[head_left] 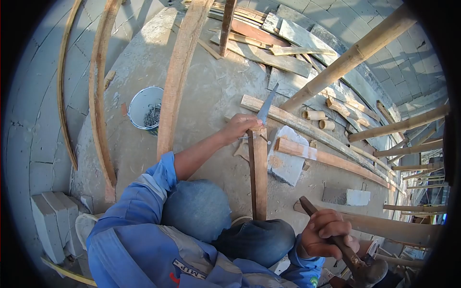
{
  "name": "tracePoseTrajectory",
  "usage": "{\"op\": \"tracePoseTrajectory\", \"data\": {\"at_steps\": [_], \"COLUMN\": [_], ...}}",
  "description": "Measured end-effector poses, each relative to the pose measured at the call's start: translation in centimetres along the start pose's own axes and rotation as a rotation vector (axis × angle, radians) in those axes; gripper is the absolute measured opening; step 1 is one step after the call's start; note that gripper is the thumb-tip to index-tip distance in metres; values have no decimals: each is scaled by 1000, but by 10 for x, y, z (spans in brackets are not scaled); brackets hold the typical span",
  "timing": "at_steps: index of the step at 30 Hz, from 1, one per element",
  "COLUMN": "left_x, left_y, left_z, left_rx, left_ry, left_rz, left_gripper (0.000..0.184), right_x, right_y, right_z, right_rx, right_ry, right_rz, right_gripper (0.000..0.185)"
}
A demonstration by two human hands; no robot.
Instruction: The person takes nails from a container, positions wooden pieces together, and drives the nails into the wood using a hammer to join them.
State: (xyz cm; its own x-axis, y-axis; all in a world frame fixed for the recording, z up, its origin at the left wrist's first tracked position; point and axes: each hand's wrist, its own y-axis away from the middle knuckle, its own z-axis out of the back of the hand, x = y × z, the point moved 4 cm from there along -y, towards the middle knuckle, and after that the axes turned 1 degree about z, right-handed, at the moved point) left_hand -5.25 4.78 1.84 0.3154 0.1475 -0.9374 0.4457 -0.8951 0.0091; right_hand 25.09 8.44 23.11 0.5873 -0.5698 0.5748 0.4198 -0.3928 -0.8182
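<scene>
My left hand (241, 127) is closed around the far end of a wooden batten (258, 180), which runs back towards my knees. Two nails stick out near that end: one nail (244, 138) on the left and another nail (264, 139) on the right. Just beyond my fingers shows a saw blade (267, 103); its handle is hidden. At lower right, my right hand (330, 233) grips a hammer (350, 254) by its wooden handle, the metal head pointing down towards the bottom edge, apart from the batten.
A white bucket (145, 108) holding nails stands at left. Right of the batten lie a pale block (287, 163), a sawn timber (331, 165) and a grey block (345, 196). A bamboo pole (353, 55) slants above planks (269, 57). Long timbers (180, 72) rise at left.
</scene>
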Motion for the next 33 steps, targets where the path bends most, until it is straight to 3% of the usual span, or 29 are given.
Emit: {"op": "tracePoseTrajectory", "data": {"at_steps": [1, 2, 3, 4, 6, 8, 9, 12, 13, 16, 18, 20, 23, 26, 28, 30, 33], "left_x": [-2, -1, 0, 3, 1, 7, 2, -13, -14, -13, -16, -8, 0, -3, -9, -9, -9], "left_y": [0, 4, 7, 12, 5, 6, 2, 5, 5, 5, 6, 2, 2, 2, -2, -3, -1], "left_z": [1, -1, -2, -2, 2, 0, 5, -1, -2, -4, -3, -3, 2, 5, 6, 6, 6], "left_rx": [-4, -3, -5, -1, -22, 43, 70, 74, 75, 90, 134, 145, 128, 135, 139, 137, 135], "left_ry": [2, 3, 5, 3, 29, -7, -42, -27, -9, 30, 14, -15, -38, -61, -94, -139, -111], "left_rz": [15, 36, 45, 61, 39, 53, 43, 17, 16, 29, 64, 48, 28, 32, 36, 46, 55], "left_gripper": [34, 34, 33, 33, 34, 36, 37, 39, 41, 47, 48, 45, 38, 33, 31, 31, 31], "right_x": [-21, -46, -69, -71, -70, -41, -27, 16, 20, -14, -57, -60, -37, -1, 22, 22, -34], "right_y": [11, 20, 27, 28, 19, 12, 5, -25, -27, 3, 13, 24, 17, -11, -32, -24, 21], "right_z": [-1, -6, -11, -14, -3, -1, 2, -4, -2, -12, -23, -11, -9, -4, -8, -8, 2], "right_rx": [164, 544, 787, 740, 559, 262, 124, -117, -79, 95, 743, 672, 347, -1, -86, -46, 413], "right_ry": [160, 602, 809, 778, 800, 483, 269, 164, 23, 49, 820, 743, 562, 249, 124, 32, 398], "right_rz": [-103, -278, -338, -228, -265, -508, -449, -26, 67, -113, -498, -513, -565, -202, 25, 33, -215], "right_gripper": [34, 27, 22, 21, 24, 35, 43, 53, 57, 34, 19, 19, 36, 54, 48, 46, 31]}}
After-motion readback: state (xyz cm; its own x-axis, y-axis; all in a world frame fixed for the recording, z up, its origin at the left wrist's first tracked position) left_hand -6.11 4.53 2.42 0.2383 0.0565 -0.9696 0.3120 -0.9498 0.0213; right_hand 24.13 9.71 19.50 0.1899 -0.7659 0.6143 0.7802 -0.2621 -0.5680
